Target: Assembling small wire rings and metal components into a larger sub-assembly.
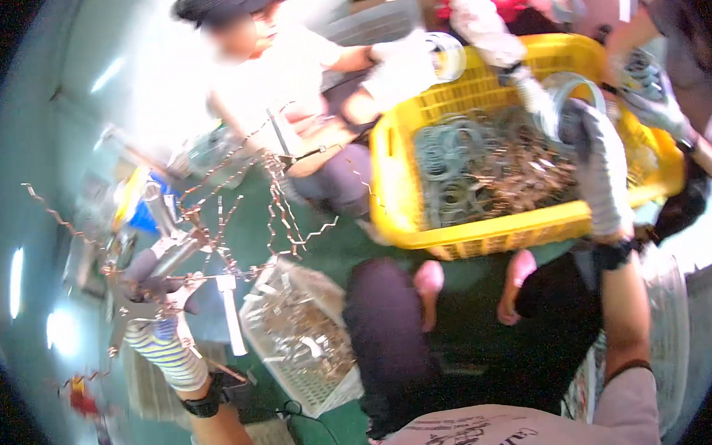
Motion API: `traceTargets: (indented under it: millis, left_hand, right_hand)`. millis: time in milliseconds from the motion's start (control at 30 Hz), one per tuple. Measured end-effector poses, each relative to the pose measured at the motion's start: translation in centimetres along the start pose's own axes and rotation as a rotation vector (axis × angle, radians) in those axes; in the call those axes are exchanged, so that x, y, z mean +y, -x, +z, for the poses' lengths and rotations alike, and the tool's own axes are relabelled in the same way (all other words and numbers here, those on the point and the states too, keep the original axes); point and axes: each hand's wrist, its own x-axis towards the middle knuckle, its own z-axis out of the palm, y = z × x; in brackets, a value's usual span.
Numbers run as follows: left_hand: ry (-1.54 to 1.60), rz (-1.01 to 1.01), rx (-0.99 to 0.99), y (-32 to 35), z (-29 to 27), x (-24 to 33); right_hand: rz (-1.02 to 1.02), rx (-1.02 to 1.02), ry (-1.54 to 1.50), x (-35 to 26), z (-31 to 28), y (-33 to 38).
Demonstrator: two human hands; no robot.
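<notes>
My left hand (163,299), in a glove with a striped cuff, is closed around a bundle of copper-coloured zigzag metal strips (277,199). Silvery metal pieces (229,312) stick out and hang from the same bundle. On the right, my gloved right hand (601,163) is over the yellow basket (487,235), its fingers curled at a pale grey ring (579,78). Another person's gloved hand (534,101) is close beside that ring. Inside the basket lie grey rings (449,147) and a heap of small copper-coloured pieces (524,171).
A white perforated crate (330,399) with strips and scraps stands on the green floor, left of my knee. At the upper left a person in a white top (258,82) holds rings (448,56). Others sit beyond and right of the basket. A cable (323,424) lies near the crate.
</notes>
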Motion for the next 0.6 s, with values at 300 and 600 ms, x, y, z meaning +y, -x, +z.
traceTargets:
  millis: [300,600]
  left_hand:
    - [0.109,-0.005,-0.303,-5.8,23.9,-0.1]
    - [0.109,0.381,-0.658,-7.4,43.2,-5.9]
  right_hand:
    - [0.613,0.415,-1.048,2.7,-1.6,-0.8]
    - [0.528,0.657,-0.953,3.8,-3.7,-1.5]
